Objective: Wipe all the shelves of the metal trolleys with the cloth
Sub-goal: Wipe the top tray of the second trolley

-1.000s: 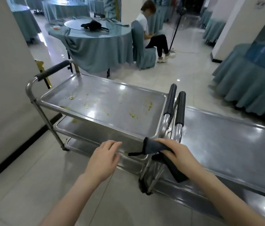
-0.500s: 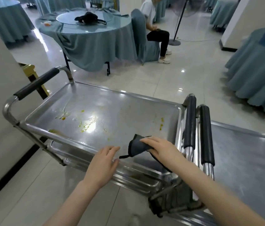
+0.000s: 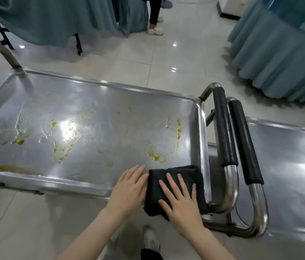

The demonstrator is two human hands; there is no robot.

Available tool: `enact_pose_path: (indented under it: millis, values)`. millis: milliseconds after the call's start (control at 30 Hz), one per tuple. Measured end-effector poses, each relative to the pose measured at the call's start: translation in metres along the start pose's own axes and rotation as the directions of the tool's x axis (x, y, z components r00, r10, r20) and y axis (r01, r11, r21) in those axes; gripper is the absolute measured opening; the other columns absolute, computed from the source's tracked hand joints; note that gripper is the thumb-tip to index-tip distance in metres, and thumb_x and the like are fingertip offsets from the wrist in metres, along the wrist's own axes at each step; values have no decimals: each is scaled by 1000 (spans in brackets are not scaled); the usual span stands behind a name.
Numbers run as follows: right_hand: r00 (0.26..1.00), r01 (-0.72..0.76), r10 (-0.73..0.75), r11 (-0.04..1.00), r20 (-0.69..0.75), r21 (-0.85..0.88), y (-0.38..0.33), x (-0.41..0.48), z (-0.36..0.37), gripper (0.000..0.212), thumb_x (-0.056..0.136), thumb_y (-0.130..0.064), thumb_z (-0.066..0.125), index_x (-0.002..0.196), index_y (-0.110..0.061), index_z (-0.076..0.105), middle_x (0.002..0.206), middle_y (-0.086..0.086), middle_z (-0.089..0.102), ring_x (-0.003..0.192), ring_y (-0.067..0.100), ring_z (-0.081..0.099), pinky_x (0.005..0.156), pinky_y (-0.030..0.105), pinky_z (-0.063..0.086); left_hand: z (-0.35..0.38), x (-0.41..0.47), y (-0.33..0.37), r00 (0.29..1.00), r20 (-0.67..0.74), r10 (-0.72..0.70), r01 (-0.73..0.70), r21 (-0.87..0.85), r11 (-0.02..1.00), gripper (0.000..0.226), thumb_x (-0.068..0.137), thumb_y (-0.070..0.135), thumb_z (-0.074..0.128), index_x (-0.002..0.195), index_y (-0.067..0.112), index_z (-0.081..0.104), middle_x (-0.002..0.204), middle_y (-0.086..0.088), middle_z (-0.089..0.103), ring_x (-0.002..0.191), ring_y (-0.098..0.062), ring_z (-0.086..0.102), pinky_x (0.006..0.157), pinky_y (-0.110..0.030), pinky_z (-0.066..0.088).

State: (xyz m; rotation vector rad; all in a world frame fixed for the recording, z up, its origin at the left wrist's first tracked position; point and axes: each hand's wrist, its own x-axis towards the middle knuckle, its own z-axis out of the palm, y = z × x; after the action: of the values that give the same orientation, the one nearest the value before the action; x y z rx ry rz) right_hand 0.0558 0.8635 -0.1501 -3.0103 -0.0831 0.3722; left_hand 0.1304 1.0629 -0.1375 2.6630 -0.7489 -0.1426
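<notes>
A dark grey folded cloth (image 3: 183, 173) lies in the near right corner of the left metal trolley's top shelf (image 3: 110, 128), hanging a little over the front rim. My right hand (image 3: 182, 205) lies flat on the cloth, fingers spread. Beside it, my left hand (image 3: 129, 190) rests flat on the shelf's front rim, its fingertips touching the cloth's left edge. The shelf is smeared with yellow stains and wet streaks (image 3: 63, 136). A second metal trolley (image 3: 288, 166) stands to the right, its top shelf looking shiny.
Two black-padded handles (image 3: 222, 128) stand side by side between the trolleys. Tables with teal cloths (image 3: 279, 49) stand at the right and the back. A seated person's legs (image 3: 155, 15) show at the top. My shoe (image 3: 150, 239) is on the tiled floor.
My view has dropped closer over the left trolley. My right hand carried the cloth from the handles onto the shelf and laid it flat; my left hand moved up beside it.
</notes>
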Motion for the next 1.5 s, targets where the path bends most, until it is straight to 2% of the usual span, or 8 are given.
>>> enact_pose_path:
  millis: [133,367,667,833,967,1067,1200,1500]
  values:
    - [990,-125,127,991,-60,43,-5,15,7,60,98,-64,18,153,-45,5,162,-18,-3,150,15,-8,117,60,3,13,-1,-14,1000,-27,2,-2,12,1000,47,85,23,70,129,10,60,141,-6,53,130,-24,50,106,-44,43]
    - [977,-210,211,977,-28,44,17,87,-13,63,94,-67,13,149,-48,-11,156,-23,-26,146,15,-25,113,68,-3,6,21,-30,994,-15,106,-106,11,994,39,81,21,73,119,16,67,135,-1,58,123,-19,57,105,-40,42]
    - [966,-253,256,965,-40,65,91,249,-60,60,97,-62,15,153,-43,0,162,-18,-10,149,17,-14,113,68,-2,18,20,-40,993,-27,113,-115,-96,989,46,87,24,45,132,18,57,145,5,47,132,-13,46,108,-35,35]
    - [992,-117,119,992,-42,43,71,179,-41,61,98,-59,14,153,-40,-3,161,-17,-14,148,18,-19,113,69,0,13,19,-32,998,12,66,-64,-139,988,53,87,20,41,139,15,50,149,5,42,136,-13,41,112,-35,31]
    - [998,23,-24,1000,-58,-13,50,69,-6,62,98,-58,22,155,-37,8,163,-13,-1,151,23,-4,111,70,13,7,18,-31,997,65,47,-38,-139,990,53,88,22,40,140,16,47,150,7,40,137,-12,41,114,-32,25]
    - [999,34,-34,999,-12,-19,53,64,-6,62,98,-59,23,155,-39,7,163,-14,-2,151,22,-4,111,70,13,5,17,-31,995,81,62,-53,-111,992,51,88,22,41,138,16,51,148,3,43,134,-16,45,112,-34,27]
    - [1000,-20,21,999,8,-34,68,140,-31,63,95,-63,11,152,-44,-7,159,-19,-19,148,17,-21,114,67,2,6,21,-30,991,101,84,-76,-78,994,50,87,22,42,135,18,54,147,3,44,132,-18,47,109,-36,31]
    - [979,-204,206,974,-10,95,115,346,-87,60,99,-59,18,154,-40,2,162,-16,-11,148,20,-16,111,69,-5,9,22,-33,989,124,75,-66,-75,995,51,88,23,44,139,23,50,150,7,39,138,-12,38,112,-35,28]
